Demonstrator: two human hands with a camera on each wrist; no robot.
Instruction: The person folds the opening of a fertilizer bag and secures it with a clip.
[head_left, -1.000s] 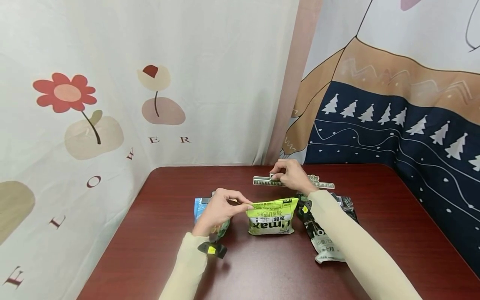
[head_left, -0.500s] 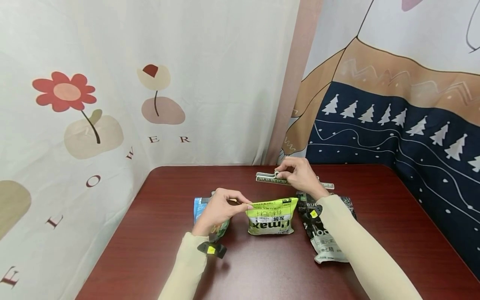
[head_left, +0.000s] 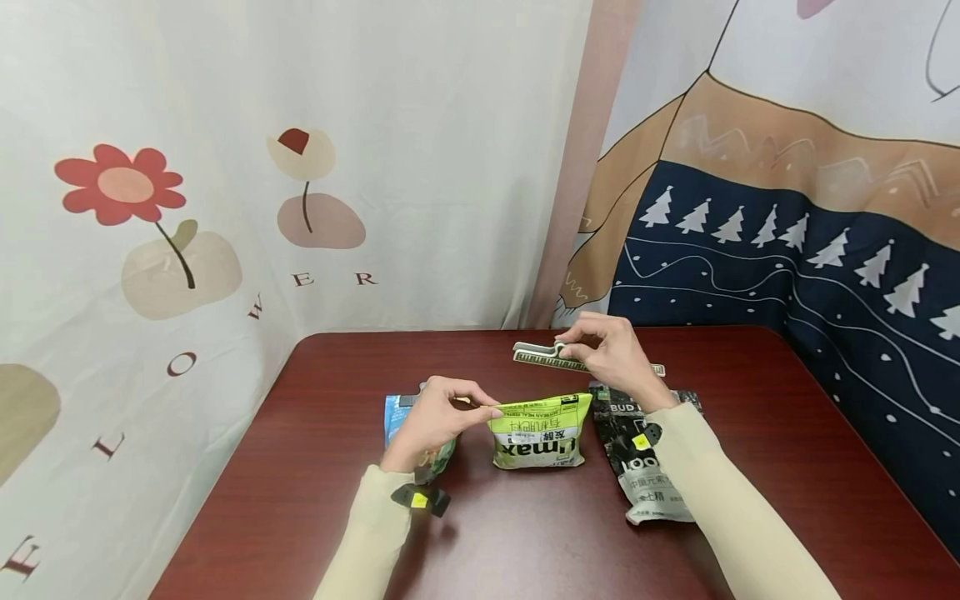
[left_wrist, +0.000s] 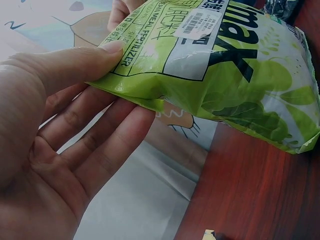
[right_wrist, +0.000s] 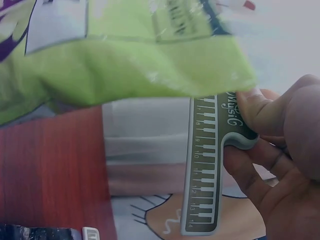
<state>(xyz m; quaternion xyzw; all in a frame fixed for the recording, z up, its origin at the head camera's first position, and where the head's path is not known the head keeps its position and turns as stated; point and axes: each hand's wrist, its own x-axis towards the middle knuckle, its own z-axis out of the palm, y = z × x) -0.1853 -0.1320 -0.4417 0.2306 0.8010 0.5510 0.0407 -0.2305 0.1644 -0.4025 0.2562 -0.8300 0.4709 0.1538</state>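
Observation:
My left hand (head_left: 437,418) pinches the top left corner of a green fertilizer bag (head_left: 540,437) between thumb and fingers; the bag stands upright on the table. In the left wrist view the thumb (left_wrist: 82,62) presses on the bag's flat top edge. Behind the bag, my right hand (head_left: 613,354) holds a long sealing clip (head_left: 534,357) by its curved handle. The right wrist view shows this clip (right_wrist: 202,175) with piano keys and ruler marks printed on it, its upper part hidden behind the bag's edge.
A black fertilizer bag (head_left: 622,437) lies to the right, partly under my right forearm. Left, a blue bag (head_left: 395,417) is mostly hidden by my left hand. Beyond my right hand shows the pale end of another strip (head_left: 659,370). Curtains border the dark red table (head_left: 315,517).
My right hand has lifted the clip slightly and shifted it a little right, toward me, tilting it. My left hand keeps its pinch on the green bag, which stays in place.

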